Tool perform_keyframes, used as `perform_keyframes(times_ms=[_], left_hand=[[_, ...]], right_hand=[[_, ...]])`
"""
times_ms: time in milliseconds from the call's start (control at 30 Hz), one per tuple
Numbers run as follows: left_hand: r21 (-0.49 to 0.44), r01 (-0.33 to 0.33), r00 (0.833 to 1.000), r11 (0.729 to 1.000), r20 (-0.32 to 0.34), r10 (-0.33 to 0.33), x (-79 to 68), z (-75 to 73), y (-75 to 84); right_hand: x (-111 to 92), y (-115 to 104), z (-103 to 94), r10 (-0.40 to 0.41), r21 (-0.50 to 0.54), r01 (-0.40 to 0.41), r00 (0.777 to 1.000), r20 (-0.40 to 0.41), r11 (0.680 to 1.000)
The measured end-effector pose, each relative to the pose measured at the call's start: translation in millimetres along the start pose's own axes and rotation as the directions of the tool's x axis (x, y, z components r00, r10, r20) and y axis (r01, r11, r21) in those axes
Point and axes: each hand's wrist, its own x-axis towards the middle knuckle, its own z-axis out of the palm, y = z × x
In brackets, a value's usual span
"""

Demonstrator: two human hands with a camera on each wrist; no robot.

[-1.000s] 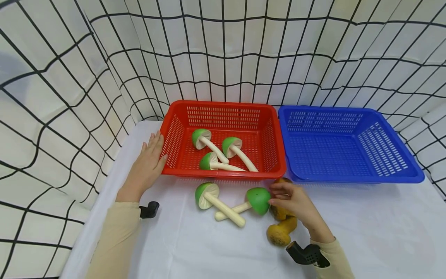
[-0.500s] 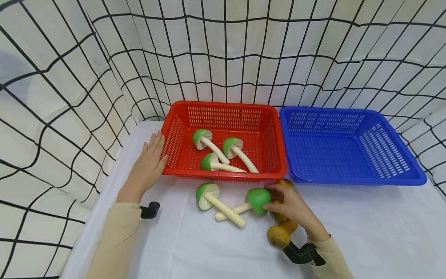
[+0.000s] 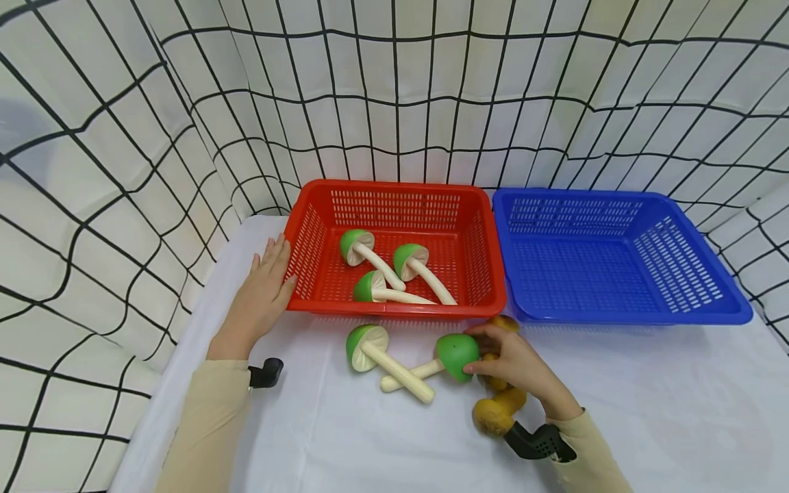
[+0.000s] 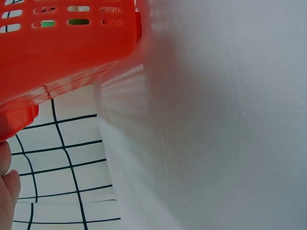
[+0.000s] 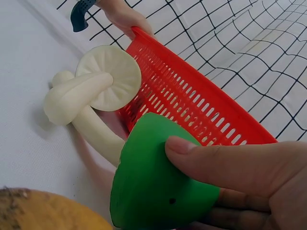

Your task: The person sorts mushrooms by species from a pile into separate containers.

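My right hand [image 3: 524, 370] holds the cap of a green-capped toy mushroom [image 3: 457, 355], which lies on the white cloth. In the right wrist view the thumb [image 5: 187, 152] presses one side of the green cap, with fingers behind it. Its stem passes under a second green-capped mushroom [image 3: 399, 373]. My left hand [image 3: 259, 291], fingers straight, rests against the left side of the red basket [image 3: 394, 309]. Inside that basket lie three more green-capped mushrooms. Brownish-yellow toy mushrooms [image 3: 493, 416] lie beneath and beside my right hand, partly covered by it.
A blue basket [image 3: 629, 315] stands right of the red one, their rims close together. White cloth with a black grid [image 3: 431, 99] rises behind the baskets and along the left. Each wrist wears a black camera mount.
My right hand has moved slightly left, and its thumb and fingers have come onto the green cap. The left hand and both baskets stay where they were.
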Motion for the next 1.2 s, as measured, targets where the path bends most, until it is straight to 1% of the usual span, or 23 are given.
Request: perform_keyframes(times_ms=[333, 567, 800, 900, 1200], left_hand=[[0.005, 0.003, 1.000, 1.000, 0.000, -0.003, 1.9, -0.4, 1.0], [0.003, 0.006, 1.000, 1.000, 0.002, -0.006, 2.6, -1.2, 0.9], [-0.003, 0.008, 1.000, 1.000, -0.001, -0.008, 0.7, 0.9, 0.0], [-0.003, 0.004, 1.000, 1.000, -0.008, -0.005, 0.2, 0.5, 0.2], [-0.002, 0.005, 1.000, 1.000, -0.009, -0.005, -0.4, 1.2, 0.0]], right_hand=[[-2, -6, 0.7, -0.014, 0.001, 0.014, 0.999, -0.039, 1.000], [-2, -13, 3.4, -0.038, -0.042, 0.034, 0.995, -0.097, 0.999], [-7, -15, 2.1, -0.048, 0.014, 0.051, 0.988, -0.149, 0.999], [-11, -17, -0.3, -0.054, 0.024, 0.059, 0.984, -0.167, 0.998], [-22, -18, -10.7, -0.048, -0.045, 0.038, 0.967, -0.251, 0.998]])
